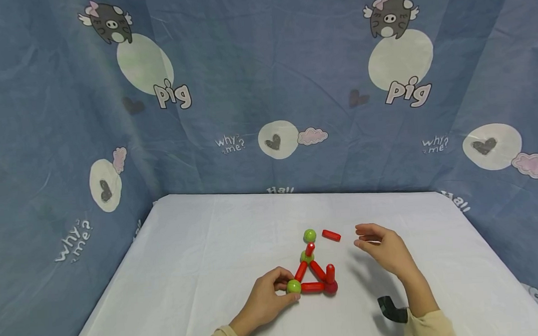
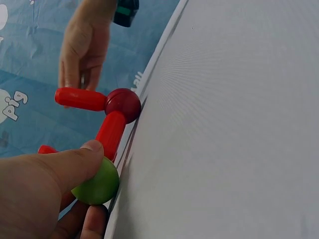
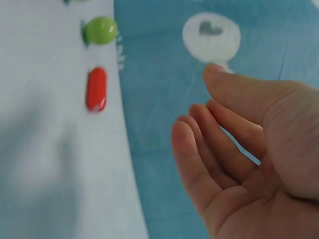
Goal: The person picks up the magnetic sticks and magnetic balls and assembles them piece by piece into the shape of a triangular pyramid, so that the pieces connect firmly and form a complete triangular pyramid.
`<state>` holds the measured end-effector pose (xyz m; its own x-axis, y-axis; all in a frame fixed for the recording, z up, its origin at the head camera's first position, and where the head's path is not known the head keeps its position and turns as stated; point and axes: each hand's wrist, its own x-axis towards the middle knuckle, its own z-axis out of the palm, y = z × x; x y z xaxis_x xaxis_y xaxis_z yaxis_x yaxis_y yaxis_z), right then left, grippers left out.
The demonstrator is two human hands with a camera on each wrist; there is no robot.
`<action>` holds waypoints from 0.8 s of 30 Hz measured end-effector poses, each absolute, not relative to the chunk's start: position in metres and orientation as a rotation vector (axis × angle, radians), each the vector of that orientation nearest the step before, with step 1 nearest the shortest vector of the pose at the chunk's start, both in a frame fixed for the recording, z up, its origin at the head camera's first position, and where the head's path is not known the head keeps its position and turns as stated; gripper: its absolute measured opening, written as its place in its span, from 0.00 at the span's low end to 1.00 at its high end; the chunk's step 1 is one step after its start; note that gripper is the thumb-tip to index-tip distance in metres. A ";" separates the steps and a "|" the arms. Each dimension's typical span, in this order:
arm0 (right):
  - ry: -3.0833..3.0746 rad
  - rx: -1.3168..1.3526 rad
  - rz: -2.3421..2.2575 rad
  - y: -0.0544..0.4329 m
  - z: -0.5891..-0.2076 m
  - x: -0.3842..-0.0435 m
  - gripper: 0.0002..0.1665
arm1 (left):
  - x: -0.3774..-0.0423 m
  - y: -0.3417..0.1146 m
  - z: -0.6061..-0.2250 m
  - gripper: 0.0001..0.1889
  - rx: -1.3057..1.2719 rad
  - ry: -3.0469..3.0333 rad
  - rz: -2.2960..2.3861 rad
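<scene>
A triangle of red rods [image 1: 312, 287] joins two green balls and a dark red ball [image 1: 330, 287] on the table. Two more red rods stick up, one from the dark red ball and one from the far green ball [image 1: 306, 257]. My left hand [image 1: 269, 297] pinches the near-left green ball [image 2: 97, 183] between thumb and fingers. Held above the table to the right, my right hand [image 1: 385, 248] has its fingers loosely bent, with nothing between them. Nearest to it lies a loose red rod [image 1: 331, 235], beside a loose green ball [image 3: 101, 30].
The white table [image 1: 218, 235] has a blue printed cloth [image 1: 246, 63] hanging behind it and at its sides. A dark green-black device [image 1: 391, 310] sits at the right wrist. The right hand's shadow falls on the table.
</scene>
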<state>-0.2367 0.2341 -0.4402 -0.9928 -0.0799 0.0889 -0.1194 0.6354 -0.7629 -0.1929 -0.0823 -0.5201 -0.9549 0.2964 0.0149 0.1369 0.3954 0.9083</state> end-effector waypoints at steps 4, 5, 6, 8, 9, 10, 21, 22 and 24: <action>-2.807 0.061 1.335 0.248 -0.450 -0.241 0.28 | -0.193 -0.082 -0.520 0.18 0.386 2.497 1.604; -2.816 0.044 1.337 0.250 -0.453 -0.241 0.28 | -0.193 -0.082 -0.520 0.18 0.386 2.498 1.603; -2.824 0.028 1.345 0.252 -0.456 -0.242 0.29 | -0.193 -0.082 -0.520 0.18 0.386 2.499 1.604; -2.839 0.006 1.360 0.256 -0.463 -0.243 0.29 | -0.193 -0.082 -0.521 0.18 0.384 2.500 1.603; -2.844 -0.003 1.368 0.257 -0.466 -0.244 0.29 | -0.193 -0.082 -0.521 0.18 0.382 2.501 1.603; -2.847 -0.017 1.379 0.258 -0.470 -0.244 0.29 | -0.193 -0.082 -0.521 0.18 0.382 2.499 1.603; -2.886 -0.041 1.354 0.260 -0.495 -0.250 0.28 | -0.191 -0.082 -0.519 0.18 0.384 2.495 1.603; -2.881 -0.044 1.348 0.259 -0.495 -0.251 0.28 | -0.192 -0.082 -0.520 0.18 0.383 2.498 1.601; -2.877 -0.042 1.332 0.256 -0.495 -0.252 0.28 | -0.192 -0.082 -0.520 0.18 0.381 2.500 1.599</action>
